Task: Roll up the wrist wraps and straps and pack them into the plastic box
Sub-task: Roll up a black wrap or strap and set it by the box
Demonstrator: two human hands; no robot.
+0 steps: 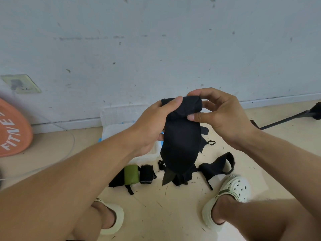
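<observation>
— What did the hands have?
— Both the left hand [152,126] and right hand [224,117] pinched a soft black wrap [180,136], its top rolled, held above the translucent plastic box [119,115].

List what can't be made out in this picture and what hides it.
Head view only:
- Plastic box: its inside is hidden by the left hand and forearm.
- Black wrap: its lower end merges with the dark straps on the floor.
- Orange disc: cut off by the left edge, lettering incomplete.
- Wall socket: blurred.
</observation>
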